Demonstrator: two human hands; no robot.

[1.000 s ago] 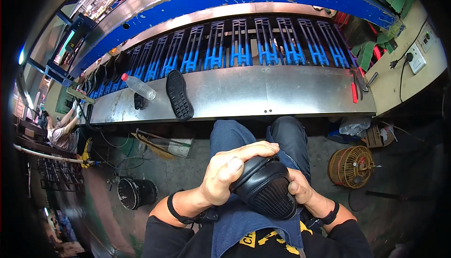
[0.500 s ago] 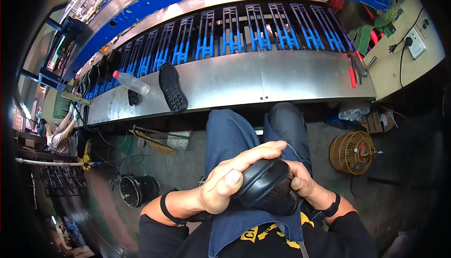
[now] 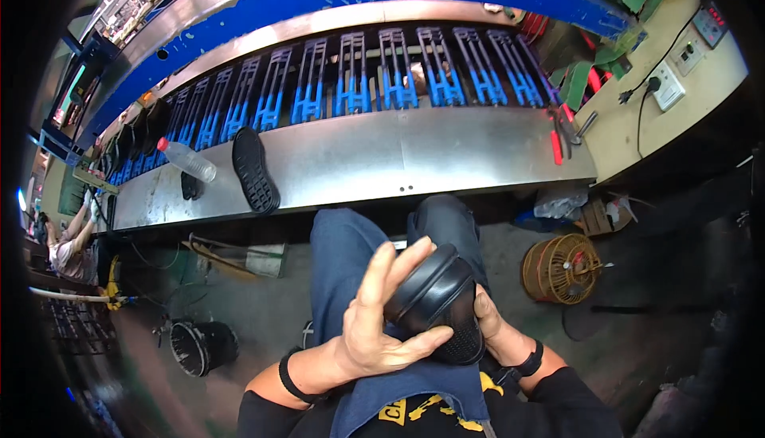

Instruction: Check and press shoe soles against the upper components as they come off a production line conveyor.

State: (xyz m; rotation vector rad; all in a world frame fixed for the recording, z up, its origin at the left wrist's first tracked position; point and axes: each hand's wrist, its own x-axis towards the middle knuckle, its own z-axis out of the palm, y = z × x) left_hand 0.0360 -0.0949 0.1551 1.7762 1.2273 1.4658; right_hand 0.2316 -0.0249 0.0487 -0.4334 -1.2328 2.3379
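A black shoe (image 3: pixel 438 302) with a thick sole and a perforated upper is tilted over my lap, between my two hands. My left hand (image 3: pixel 382 318) presses its palm side against the shoe, fingers along the sole and thumb across the upper. From the other side my right hand (image 3: pixel 498 330) grips it; the thumb shows, while the shoe hides most of the fingers. Ahead, a loose black sole (image 3: pixel 255 171) lies on the metal bench (image 3: pixel 343 159), tread up at its near end.
A clear bottle with a red cap (image 3: pixel 187 159) lies beside a small black object (image 3: pixel 190 186). Red-handled pincers (image 3: pixel 559 139) rest at the bench's right end. Blue-and-black racks (image 3: pixel 398 67) line the conveyor. A wicker basket (image 3: pixel 562 269) and a black bucket (image 3: pixel 203 346) stand on the floor.
The shoe has turned more upright in my hands. My left thumb has moved down onto the upper, and the left fingers have lifted and spread. My view has shifted to the right.
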